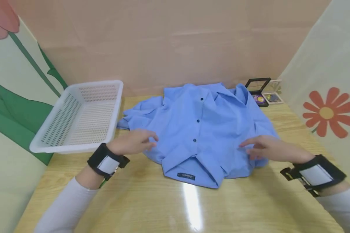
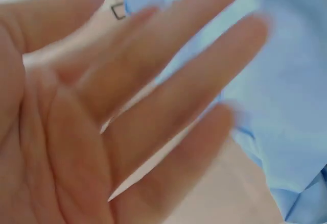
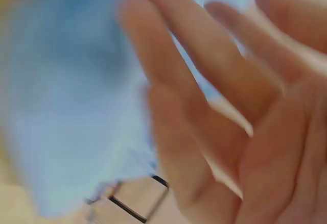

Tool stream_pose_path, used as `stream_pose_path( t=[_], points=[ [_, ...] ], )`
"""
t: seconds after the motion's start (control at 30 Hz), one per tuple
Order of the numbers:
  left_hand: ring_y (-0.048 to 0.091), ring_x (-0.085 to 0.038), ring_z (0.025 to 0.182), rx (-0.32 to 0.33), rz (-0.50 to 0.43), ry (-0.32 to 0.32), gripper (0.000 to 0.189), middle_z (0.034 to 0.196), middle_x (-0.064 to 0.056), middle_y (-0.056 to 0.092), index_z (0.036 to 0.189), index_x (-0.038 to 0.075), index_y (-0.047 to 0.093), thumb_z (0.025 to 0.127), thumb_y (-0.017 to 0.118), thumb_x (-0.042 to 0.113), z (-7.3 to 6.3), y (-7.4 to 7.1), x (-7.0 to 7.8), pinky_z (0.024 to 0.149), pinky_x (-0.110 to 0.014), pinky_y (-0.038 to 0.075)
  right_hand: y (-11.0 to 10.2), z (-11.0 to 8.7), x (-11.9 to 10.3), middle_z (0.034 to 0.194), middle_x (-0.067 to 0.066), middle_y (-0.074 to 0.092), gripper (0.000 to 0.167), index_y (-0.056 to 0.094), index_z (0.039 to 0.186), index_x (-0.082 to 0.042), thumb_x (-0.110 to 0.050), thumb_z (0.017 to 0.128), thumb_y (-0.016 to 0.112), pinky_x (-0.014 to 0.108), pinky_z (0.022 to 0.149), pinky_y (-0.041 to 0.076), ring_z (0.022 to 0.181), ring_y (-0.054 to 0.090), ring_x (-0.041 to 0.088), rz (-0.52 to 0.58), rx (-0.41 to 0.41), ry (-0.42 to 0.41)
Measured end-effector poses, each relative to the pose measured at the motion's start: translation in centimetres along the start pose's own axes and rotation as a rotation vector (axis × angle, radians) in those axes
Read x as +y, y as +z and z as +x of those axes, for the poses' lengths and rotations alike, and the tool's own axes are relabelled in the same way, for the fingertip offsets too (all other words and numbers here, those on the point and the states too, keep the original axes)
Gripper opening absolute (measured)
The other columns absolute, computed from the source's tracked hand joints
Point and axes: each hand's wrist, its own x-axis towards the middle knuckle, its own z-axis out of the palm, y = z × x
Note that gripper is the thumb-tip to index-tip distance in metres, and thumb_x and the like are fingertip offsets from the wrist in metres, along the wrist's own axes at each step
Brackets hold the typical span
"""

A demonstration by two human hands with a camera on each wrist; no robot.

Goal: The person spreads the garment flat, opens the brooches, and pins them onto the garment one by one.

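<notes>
A blue button-up shirt (image 1: 180,129) lies front side up on the wooden table, its collar toward the near edge and a dark label inside the neck. Over the shirt's left side hovers my left hand (image 1: 135,141), fingers relaxed and holding nothing. My right hand (image 1: 266,149) is above the shirt's right side, its fingers loosely bent with nothing in them. In the left wrist view the fingers (image 2: 168,91) are spread apart, with the shirt beyond them. The right wrist view shows the right fingers (image 3: 179,71) slightly blurred beside the blue cloth. Whether either hand touches the fabric I cannot tell.
A white plastic basket (image 1: 113,129) stands at the left of the table. At the back right are a small black frame (image 1: 263,104) and a pale frame (image 1: 277,103). Brown paper (image 1: 175,48) covers the back, with flower-printed sheets at both sides.
</notes>
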Motion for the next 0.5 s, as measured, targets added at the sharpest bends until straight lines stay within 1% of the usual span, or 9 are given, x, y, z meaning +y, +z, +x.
stream_pose_path(
  t=[0.07, 0.13, 0.2, 0.23, 0.27, 0.3, 0.37, 0.43, 0.5],
  points=[
    [0.069, -0.021, 0.095, 0.066, 0.009, -0.026, 0.03, 0.107, -0.009, 0.072, 0.123, 0.006, 0.064, 0.103, 0.053, 0.025, 1.1, -0.1, -0.5, 0.084, -0.038, 0.056, -0.8, 0.7, -0.6, 0.074, 0.0, 0.068, 0.028, 0.065, 0.122, 0.003, -0.013, 0.102, 0.054, 0.024, 0.058, 0.048, 0.066, 0.058, 0.009, -0.029, 0.064, 0.109],
    [0.068, -0.026, 0.107, 0.121, 0.038, -0.04, 0.033, 0.119, -0.012, 0.07, 0.128, 0.006, 0.062, 0.102, 0.054, 0.024, 2.6, 0.3, -1.4, 0.092, -0.041, 0.055, -0.9, 1.6, -1.1, 0.074, 0.002, 0.067, 0.027, 0.067, 0.117, 0.001, -0.017, 0.102, 0.055, 0.026, 0.056, 0.045, 0.065, 0.056, 0.013, -0.127, 0.147, 0.183],
    [0.06, -0.03, 0.125, 0.119, 0.069, -0.047, 0.039, 0.136, -0.014, 0.062, 0.136, 0.003, 0.056, 0.101, 0.056, 0.021, 4.2, 1.1, -2.4, 0.106, -0.044, 0.048, -0.1, 2.5, -1.5, 0.078, 0.004, 0.067, 0.03, 0.068, 0.116, 0.001, -0.022, 0.1, 0.057, 0.027, 0.057, 0.045, 0.068, 0.056, 0.014, -0.2, 0.185, 0.226],
    [0.055, -0.031, 0.131, 0.1, 0.084, -0.059, 0.044, 0.142, -0.014, 0.057, 0.141, 0.004, 0.052, 0.101, 0.057, 0.02, 4.8, 1.5, -2.9, 0.111, -0.045, 0.044, 0.6, 2.9, -1.6, 0.083, 0.009, 0.067, 0.032, 0.067, 0.117, 0.001, -0.024, 0.099, 0.059, 0.03, 0.058, 0.046, 0.07, 0.057, 0.016, -0.228, 0.191, 0.244],
    [0.049, -0.031, 0.137, 0.079, 0.097, -0.069, 0.049, 0.148, -0.014, 0.051, 0.145, 0.003, 0.047, 0.1, 0.058, 0.019, 5.3, 1.9, -3.4, 0.115, -0.045, 0.039, 1.3, 3.2, -1.7, 0.088, 0.013, 0.067, 0.037, 0.066, 0.12, 0.002, -0.029, 0.098, 0.06, 0.033, 0.059, 0.048, 0.072, 0.058, 0.019, -0.255, 0.184, 0.268],
    [0.044, -0.031, 0.141, 0.061, 0.105, -0.083, 0.054, 0.153, -0.014, 0.046, 0.149, 0.004, 0.042, 0.1, 0.059, 0.018, 5.7, 2.4, -3.8, 0.118, -0.044, 0.035, 2.2, 3.5, -1.8, 0.094, 0.019, 0.067, 0.044, 0.063, 0.123, 0.002, -0.034, 0.098, 0.061, 0.039, 0.062, 0.05, 0.075, 0.061, 0.026, -0.277, 0.173, 0.286],
    [0.036, -0.031, 0.146, 0.023, 0.119, -0.114, 0.063, 0.158, -0.014, 0.038, 0.153, 0.004, 0.034, 0.099, 0.061, 0.019, 5.9, 2.9, -4.5, 0.122, -0.044, 0.028, 3.8, 3.8, -1.7, 0.107, 0.03, 0.062, 0.061, 0.055, 0.133, 0.003, -0.046, 0.096, 0.059, 0.051, 0.069, 0.053, 0.084, 0.063, 0.04, -0.295, 0.135, 0.333],
    [0.034, -0.031, 0.148, 0.003, 0.144, -0.15, 0.069, 0.16, -0.014, 0.034, 0.155, 0.004, 0.029, 0.098, 0.062, 0.023, 5.7, 3.3, -5.0, 0.122, -0.043, 0.027, 5.1, 3.9, -1.5, 0.124, 0.041, 0.05, 0.077, 0.044, 0.142, 0.003, -0.056, 0.095, 0.057, 0.067, 0.078, 0.05, 0.098, 0.057, 0.058, -0.306, 0.086, 0.395],
    [0.036, -0.032, 0.147, -0.001, 0.183, -0.176, 0.072, 0.16, -0.015, 0.034, 0.155, 0.003, 0.029, 0.097, 0.064, 0.027, 5.2, 3.8, -5.4, 0.122, -0.043, 0.028, 6.0, 3.7, -1.1, 0.132, 0.045, 0.041, 0.086, 0.037, 0.146, 0.003, -0.061, 0.092, 0.057, 0.076, 0.083, 0.044, 0.106, 0.049, 0.068, -0.307, 0.057, 0.424]
  ],
)
